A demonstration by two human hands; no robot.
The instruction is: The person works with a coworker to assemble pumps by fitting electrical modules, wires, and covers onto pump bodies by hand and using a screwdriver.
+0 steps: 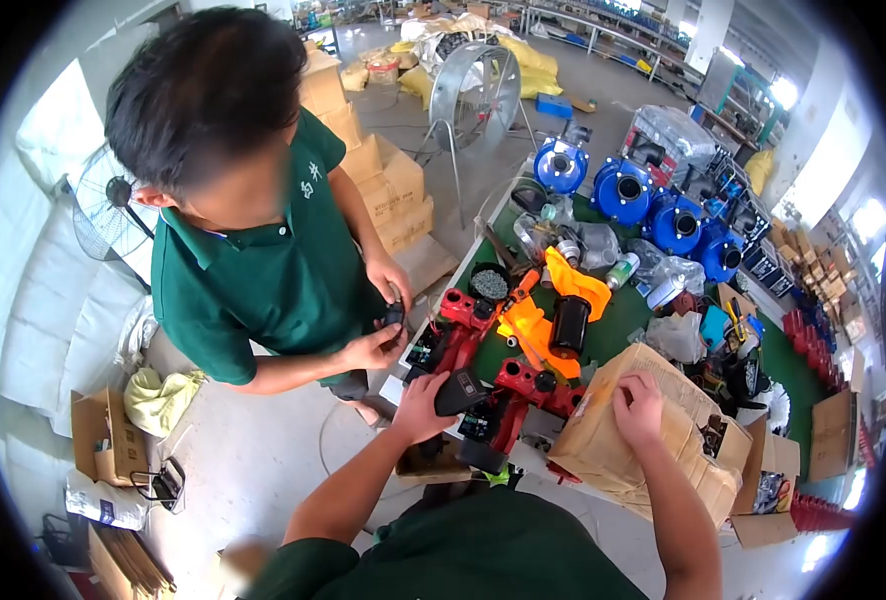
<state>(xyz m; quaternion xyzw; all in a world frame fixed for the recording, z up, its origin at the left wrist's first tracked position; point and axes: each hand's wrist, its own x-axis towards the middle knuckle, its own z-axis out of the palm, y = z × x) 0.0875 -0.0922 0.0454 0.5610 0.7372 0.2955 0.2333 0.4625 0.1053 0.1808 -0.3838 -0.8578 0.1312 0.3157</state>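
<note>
My left hand [423, 408] is closed around a black plastic block [460, 393] with a small pale marking, raised just over the near edge of the table. Right below the block lies a red machine part [511, 408] with black fittings and an exposed circuit board. A second red machine part [455, 335] sits farther left. My right hand [639, 408] rests on top of a worn brown cardboard box [603, 425], its fingers loosely bent and apart. Through a torn opening in the box, dark contents show, too small to name.
A co-worker [253, 270] stands at the left, holding a small black part [394, 315]. On the green table [598, 350] lie orange plastic pieces [578, 283], a black cylinder [569, 325], a bowl of screws [489, 284] and several blue machines [623, 190]. A large fan [475, 95] stands behind.
</note>
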